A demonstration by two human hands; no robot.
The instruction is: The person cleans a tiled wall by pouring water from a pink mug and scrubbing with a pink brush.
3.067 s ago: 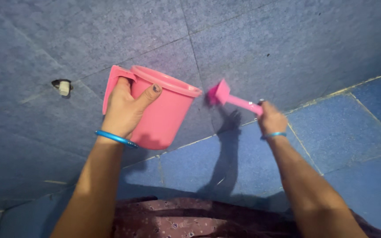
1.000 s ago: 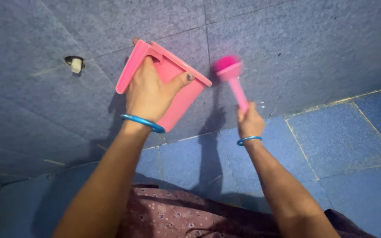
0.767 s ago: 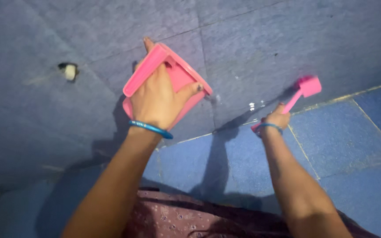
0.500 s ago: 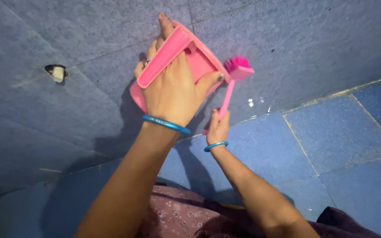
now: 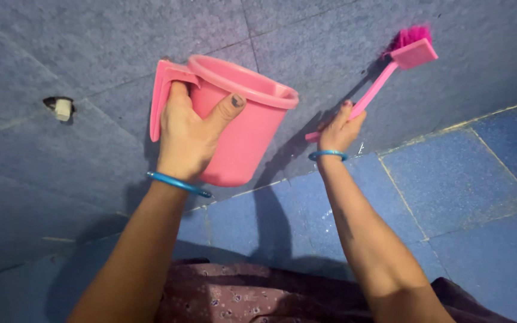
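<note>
By the blue wall (image 5: 121, 36), the left hand (image 5: 186, 134) gripped a light, stiff mug (image 5: 240, 125) by its handle; the right hand (image 5: 337, 128) clutched a brush (image 5: 390, 72).

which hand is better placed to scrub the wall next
Probably the right hand: it grips the brush by its handle, with the bristles up near the wall. The left hand is busy holding the mug.

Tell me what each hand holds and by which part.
Left hand grips the pink mug by its side near the handle; right hand holds the pink brush by its handle end.
</note>
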